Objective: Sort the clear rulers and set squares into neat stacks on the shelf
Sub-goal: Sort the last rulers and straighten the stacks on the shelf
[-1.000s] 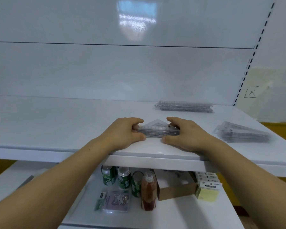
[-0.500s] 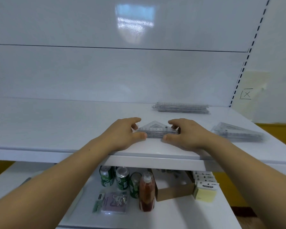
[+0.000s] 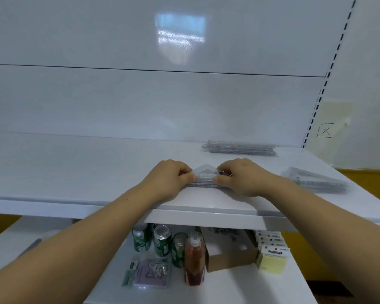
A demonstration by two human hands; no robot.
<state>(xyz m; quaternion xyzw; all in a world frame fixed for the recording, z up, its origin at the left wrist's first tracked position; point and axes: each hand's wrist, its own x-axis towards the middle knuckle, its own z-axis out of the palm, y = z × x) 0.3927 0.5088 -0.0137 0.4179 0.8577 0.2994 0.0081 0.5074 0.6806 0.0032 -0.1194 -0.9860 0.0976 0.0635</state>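
Three clear stacks are being shown: one ruler stack right of centre, one large set-square stack at right, one small set-square stack at centre. Two hands, left hand and right hand, are being seen. Three green cans, one red bottle and one cardboard box are being shown below.

Small set-square stack: clear plastic triangles, printed scales faint, lying flat on white shelf near front edge, right of middle. Apex points toward back edge, long side parallel to front edge. Left hand and right hand pinch its two ends.

Ruler stack: clear straight rulers, flat, long side along back edge, right of middle.

Large set-square stack: clear triangles, flat, near right edge, blurred; well apart from other two.
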